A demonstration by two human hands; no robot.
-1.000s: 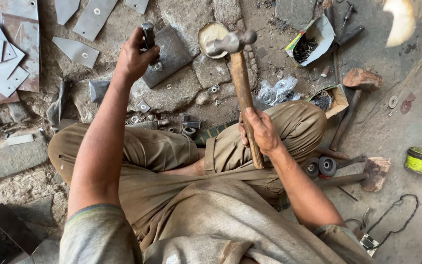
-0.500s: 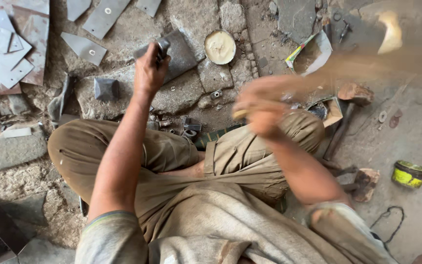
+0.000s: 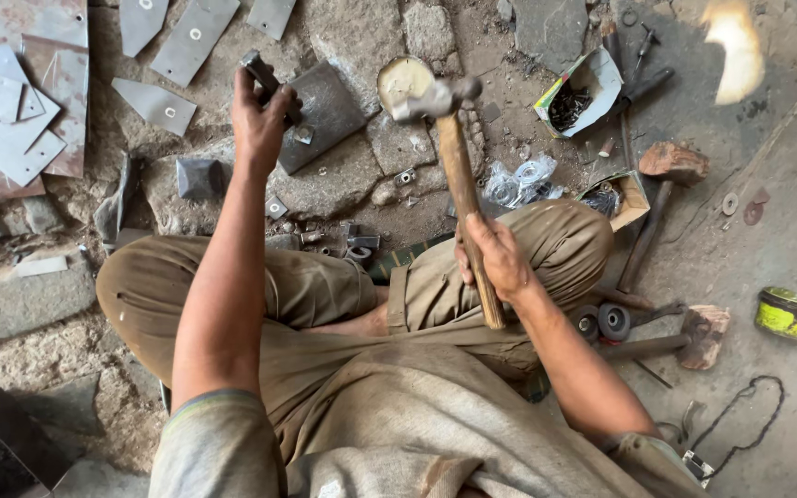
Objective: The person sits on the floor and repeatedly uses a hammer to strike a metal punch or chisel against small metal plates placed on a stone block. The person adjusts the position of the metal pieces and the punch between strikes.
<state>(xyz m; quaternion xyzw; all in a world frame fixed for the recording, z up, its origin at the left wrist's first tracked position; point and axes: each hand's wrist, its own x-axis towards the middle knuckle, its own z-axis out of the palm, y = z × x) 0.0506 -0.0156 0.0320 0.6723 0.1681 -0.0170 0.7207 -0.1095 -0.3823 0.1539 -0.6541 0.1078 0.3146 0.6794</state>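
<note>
My right hand (image 3: 495,258) grips the wooden handle of a hammer (image 3: 458,175). Its steel head (image 3: 435,95) hangs over a round pale disc (image 3: 398,78) on a stone. My left hand (image 3: 258,115) reaches forward and holds a short dark metal punch (image 3: 262,72) upright against a dark square metal plate (image 3: 325,112) lying on a flat stone block. A small square metal piece (image 3: 303,135) sits on that plate just beside my fingers. I sit cross-legged in khaki trousers on the ground.
Cut grey sheet-metal pieces (image 3: 11,120) lie at the left. A box of small dark parts (image 3: 578,97) and another open box (image 3: 615,195) sit at the right, with spare hammers (image 3: 657,198), grinding wheels (image 3: 612,322) and a yellow-green tin (image 3: 788,312).
The hammer swung up as a blur half a second ago and has come back down near the disc. My left hand stays on the punch at the plate.
</note>
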